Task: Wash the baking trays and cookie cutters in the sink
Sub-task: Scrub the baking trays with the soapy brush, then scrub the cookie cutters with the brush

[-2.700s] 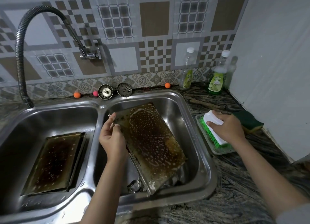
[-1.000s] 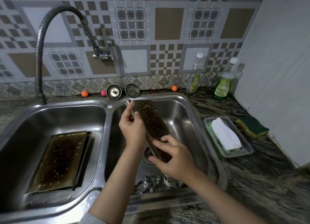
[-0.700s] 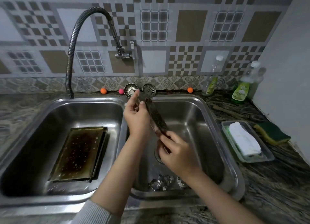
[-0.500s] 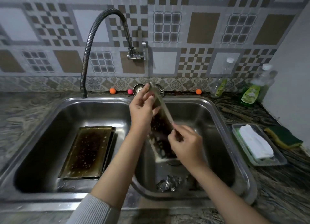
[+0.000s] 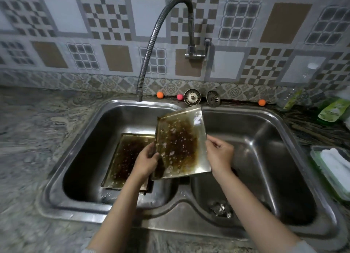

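While the double sink [image 5: 91, 131] holds one baking tray [image 5: 126, 156] flat in its left basin, a second soapy tray [image 5: 180, 142] hangs tilted above the divider, the left hand [image 5: 145, 162] and right hand [image 5: 219, 156] pinching its edges with curled fingers; cookie cutters [image 5: 220, 209] lie in the right basin.
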### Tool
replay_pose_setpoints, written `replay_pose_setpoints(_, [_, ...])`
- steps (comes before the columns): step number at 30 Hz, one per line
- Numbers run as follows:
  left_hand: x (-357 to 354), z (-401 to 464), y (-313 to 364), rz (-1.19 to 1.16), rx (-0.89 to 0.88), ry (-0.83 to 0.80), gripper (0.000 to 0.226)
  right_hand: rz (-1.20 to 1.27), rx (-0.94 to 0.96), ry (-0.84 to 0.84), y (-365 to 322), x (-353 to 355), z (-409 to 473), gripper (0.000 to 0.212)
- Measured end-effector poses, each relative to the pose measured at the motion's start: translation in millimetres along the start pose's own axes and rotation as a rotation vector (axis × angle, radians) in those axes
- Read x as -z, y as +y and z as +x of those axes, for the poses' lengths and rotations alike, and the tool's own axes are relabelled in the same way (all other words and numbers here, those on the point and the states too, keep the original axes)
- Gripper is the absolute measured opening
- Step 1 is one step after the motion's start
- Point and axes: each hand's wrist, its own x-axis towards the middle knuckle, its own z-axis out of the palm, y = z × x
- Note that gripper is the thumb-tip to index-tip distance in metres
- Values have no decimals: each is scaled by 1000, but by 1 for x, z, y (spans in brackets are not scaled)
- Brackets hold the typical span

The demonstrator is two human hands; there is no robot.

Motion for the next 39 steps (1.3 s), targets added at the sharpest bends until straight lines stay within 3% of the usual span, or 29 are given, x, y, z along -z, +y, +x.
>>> replay_pose_setpoints(7, [70, 25, -30, 190, 82, 177, 55, -245, -116, -166, 35, -108, -10, 18])
replay_pose_setpoints(12, [105, 48, -63, 366, 125, 184, 44, -403, -210, -304, 58, -159, -24, 19])
replay_pose_setpoints(16, [117, 75, -92, 572, 191, 147, 55, -509, -324, -384, 71, -177, -35, 17])
replay_pose_setpoints(23, [111, 95, -96, 722, 324, 11, 78, -639, -468, -561, 78, -178, -49, 52])
replay_pose_setpoints(27, [102, 95, -92, 725, 339, -16, 80, -610, -430, -625, 68, -169, -45, 55])
replay_pose_setpoints(31, [80, 101, -79, 604, 177, 5, 84, -460, -327, -547, 41, -138, -30, 47])
replay_pose_setpoints(35, [28, 71, -19, 511, -68, -1, 55, -301, -217, -406, 6, -69, -8, 30])
replay_pose_setpoints(39, [-45, 43, 18, 420, -260, -107, 51, -278, -98, -160, -8, 12, 21, 25])
